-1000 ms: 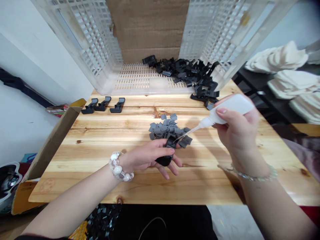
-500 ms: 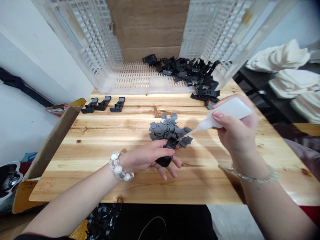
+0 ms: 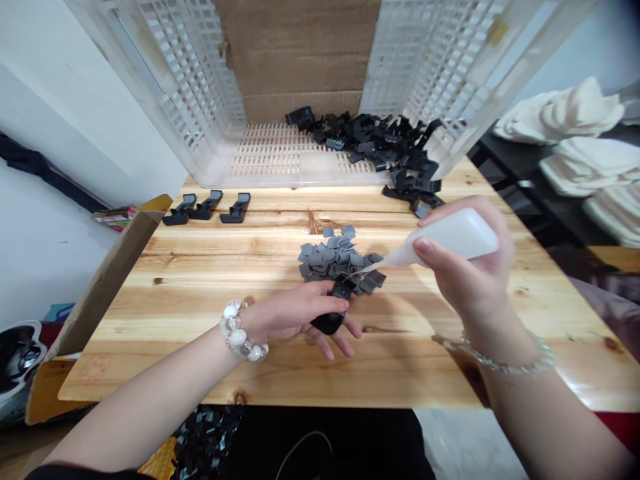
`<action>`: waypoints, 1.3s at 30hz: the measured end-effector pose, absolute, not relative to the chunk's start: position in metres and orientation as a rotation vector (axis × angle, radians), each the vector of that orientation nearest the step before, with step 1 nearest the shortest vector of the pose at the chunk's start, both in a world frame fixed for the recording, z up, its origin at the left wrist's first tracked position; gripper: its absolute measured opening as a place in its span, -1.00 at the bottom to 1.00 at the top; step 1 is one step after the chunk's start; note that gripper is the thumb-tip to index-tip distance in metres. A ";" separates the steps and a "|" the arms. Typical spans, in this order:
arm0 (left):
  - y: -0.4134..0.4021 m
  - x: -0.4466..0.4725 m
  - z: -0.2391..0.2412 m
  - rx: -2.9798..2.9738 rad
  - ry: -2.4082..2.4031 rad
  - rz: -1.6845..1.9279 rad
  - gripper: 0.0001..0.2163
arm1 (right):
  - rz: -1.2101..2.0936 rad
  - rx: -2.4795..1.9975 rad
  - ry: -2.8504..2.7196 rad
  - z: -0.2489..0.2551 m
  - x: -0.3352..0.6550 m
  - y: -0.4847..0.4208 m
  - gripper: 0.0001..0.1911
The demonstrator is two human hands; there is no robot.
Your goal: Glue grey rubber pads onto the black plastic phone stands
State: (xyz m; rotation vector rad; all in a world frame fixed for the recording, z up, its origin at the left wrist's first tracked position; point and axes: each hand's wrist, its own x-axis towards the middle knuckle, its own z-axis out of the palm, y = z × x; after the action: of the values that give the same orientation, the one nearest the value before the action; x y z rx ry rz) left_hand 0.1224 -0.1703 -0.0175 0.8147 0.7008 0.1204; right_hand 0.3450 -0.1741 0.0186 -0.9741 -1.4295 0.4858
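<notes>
My left hand [image 3: 313,310] grips a black plastic part [image 3: 330,321] over the table, thumb across its top and other fingers spread beneath. In my right hand [image 3: 475,267] is a white squeeze bottle [image 3: 457,233], tilted with its thin nozzle pointing down left. The nozzle tip reaches the far end of the black part; whether it touches, I cannot tell. Just behind the part lies a pile of small grey square pads [image 3: 333,253]. A few black parts with grey pads [image 3: 236,208] stand in a row at the table's back left.
A white plastic crate [image 3: 273,179] lies on its side at the back, with a heap of black parts [image 3: 380,143] spilling from its right. Cardboard [image 3: 300,60] lines it. A cardboard box [image 3: 107,287] stands left of the wooden table [image 3: 200,267]. White cloth-like stacks [image 3: 595,163] are at right.
The bottle in my right hand has tipped to a flatter angle and shifted slightly left. My left hand and the black part have hardly moved.
</notes>
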 end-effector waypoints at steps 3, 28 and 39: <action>-0.170 0.123 -0.017 0.812 0.711 0.124 -0.76 | 0.448 -1.015 -1.528 0.022 0.346 -0.180 -0.86; -0.167 0.124 -0.016 0.765 0.695 0.111 -0.79 | -0.229 -0.842 -1.951 0.031 0.333 -0.207 -0.76; -0.166 0.117 -0.006 0.828 0.675 0.149 -0.77 | 0.280 -0.876 -1.281 0.029 0.341 -0.182 -0.85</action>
State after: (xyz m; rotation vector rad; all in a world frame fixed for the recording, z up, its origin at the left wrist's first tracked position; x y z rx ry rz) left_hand 0.1171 -0.1656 -0.0059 0.8275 0.6752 0.1493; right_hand 0.3413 -0.1819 0.0291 -0.8757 -1.2811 0.2798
